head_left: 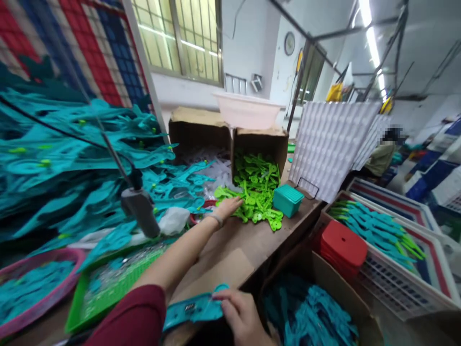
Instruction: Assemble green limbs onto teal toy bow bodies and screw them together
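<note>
My left hand (229,206) reaches across the bench to a heap of bright green plastic pieces (254,192). Its fingers are stretched out over the near left side of the heap, touching or just above it, and nothing shows in them. Close to the bench's front edge, my right hand (243,315) is closed on the end of a long teal plastic part (194,307). A small dark rectangular spot sits in the middle of that part. Part of the teal piece is hidden behind my left sleeve.
Teal parts pile up on the left (72,144). A green tray (77,302) and a pink basin (68,262) lie before them. A teal box (288,199) stands beside the green heap. Right are a carton of teal parts (313,312), red stools (342,245) and a seated person (378,156).
</note>
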`<state>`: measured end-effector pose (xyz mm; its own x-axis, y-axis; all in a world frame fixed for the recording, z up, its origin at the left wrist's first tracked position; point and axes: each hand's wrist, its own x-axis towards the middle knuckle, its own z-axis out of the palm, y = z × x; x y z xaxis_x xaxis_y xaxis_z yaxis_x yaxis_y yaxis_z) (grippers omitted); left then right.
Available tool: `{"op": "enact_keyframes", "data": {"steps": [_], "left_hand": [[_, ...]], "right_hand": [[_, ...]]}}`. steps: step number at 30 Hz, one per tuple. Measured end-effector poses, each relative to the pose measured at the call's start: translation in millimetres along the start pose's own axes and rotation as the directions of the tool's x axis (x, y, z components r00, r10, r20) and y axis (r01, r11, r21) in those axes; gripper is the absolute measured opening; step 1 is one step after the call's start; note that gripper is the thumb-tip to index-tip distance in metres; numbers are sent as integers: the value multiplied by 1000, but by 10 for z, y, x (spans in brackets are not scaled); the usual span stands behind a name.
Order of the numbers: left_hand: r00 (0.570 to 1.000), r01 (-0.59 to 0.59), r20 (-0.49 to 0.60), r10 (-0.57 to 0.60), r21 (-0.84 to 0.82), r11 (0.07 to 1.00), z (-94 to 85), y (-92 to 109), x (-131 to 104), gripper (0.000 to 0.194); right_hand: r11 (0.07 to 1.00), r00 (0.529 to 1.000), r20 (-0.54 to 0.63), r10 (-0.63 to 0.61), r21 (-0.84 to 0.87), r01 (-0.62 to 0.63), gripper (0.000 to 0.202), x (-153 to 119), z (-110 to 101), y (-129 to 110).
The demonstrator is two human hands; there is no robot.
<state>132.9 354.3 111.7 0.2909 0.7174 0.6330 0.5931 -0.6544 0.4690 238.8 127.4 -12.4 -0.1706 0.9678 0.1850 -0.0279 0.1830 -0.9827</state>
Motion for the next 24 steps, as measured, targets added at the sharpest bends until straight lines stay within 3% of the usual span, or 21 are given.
{"op": "enact_keyframes", "data": {"steps": [4,7,10,12,14,16,19,21,23,24], "left_hand": [[998,-4,68,9,-79,997,63,-75,140,32],[997,67,41,-62,-135,989,-52,3,83,19],[980,196,2,-199,-189,962,-350,204,-331,22],[954,297,34,-298,-248,922,-607,395,-774,24],[896,428,59,-440,-380,820,-816,597,-1241,22],[823,501,-12,-568,-457,735,-904,760,-1657,24],[768,520,-120,-629,-456,722,-826,874,-2129,31],[734,550,-150,-662,-441,709,-776,867,-2335,29],[624,601,-165,-763,-523,605,-841,826,-2469,32],[559,625,-104,-822,-599,501,-923,806,-2520,36]], "right_hand": [[969,983,-2,183,172,-180,52,-18,-127,202],[916,938,-206,280,348,-197,51,208,-187,125],[908,828,-503,249,418,-18,44,501,-149,-39],[903,810,-529,254,429,-3,40,631,-47,-117],[895,864,-433,255,445,-40,36,663,130,-156],[904,914,-340,223,423,-63,32,608,366,-171],[952,945,-290,151,299,-61,27,467,716,-181],[972,956,-275,104,229,-40,25,417,841,-184],[970,965,-237,108,238,-50,24,447,827,-200],[965,976,-182,121,253,-72,24,490,770,-222]]}}
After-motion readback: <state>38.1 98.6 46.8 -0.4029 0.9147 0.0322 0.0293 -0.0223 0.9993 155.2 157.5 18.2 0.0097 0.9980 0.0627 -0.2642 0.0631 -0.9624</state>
